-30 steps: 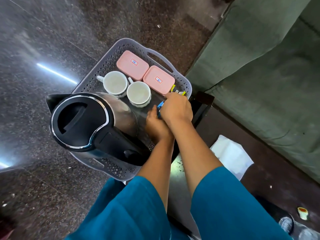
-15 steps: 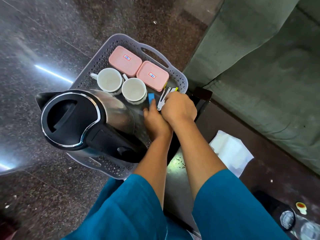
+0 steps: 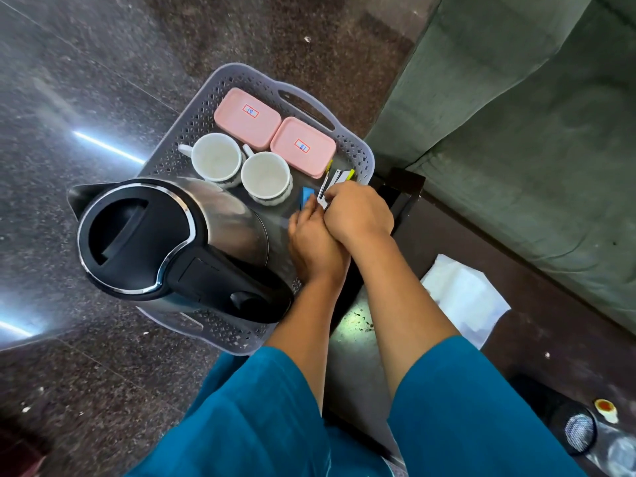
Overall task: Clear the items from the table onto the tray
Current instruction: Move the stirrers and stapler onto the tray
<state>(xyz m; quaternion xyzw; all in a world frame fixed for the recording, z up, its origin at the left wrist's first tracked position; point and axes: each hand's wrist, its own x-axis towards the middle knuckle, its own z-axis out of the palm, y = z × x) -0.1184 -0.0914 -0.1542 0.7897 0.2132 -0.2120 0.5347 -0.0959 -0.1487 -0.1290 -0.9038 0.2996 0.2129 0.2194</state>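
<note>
A grey perforated tray carries a steel and black kettle, two white cups and two pink lidded boxes. Both my hands are over the tray's right side, pressed together. My right hand holds a bunch of thin white and yellow sachets against the tray floor by the right rim. My left hand holds a small blue packet just right of the nearer cup. The fingers of both hands are mostly hidden under their backs.
The tray rests on a dark table whose corner shows to the right. A white tissue lies on the dark surface nearer me. A green sofa fills the right side. Polished stone floor lies to the left. Small items sit at bottom right.
My hands stayed together over the tray's right side. The sachets and the blue packet have come out from under my fingers and show more fully now.
</note>
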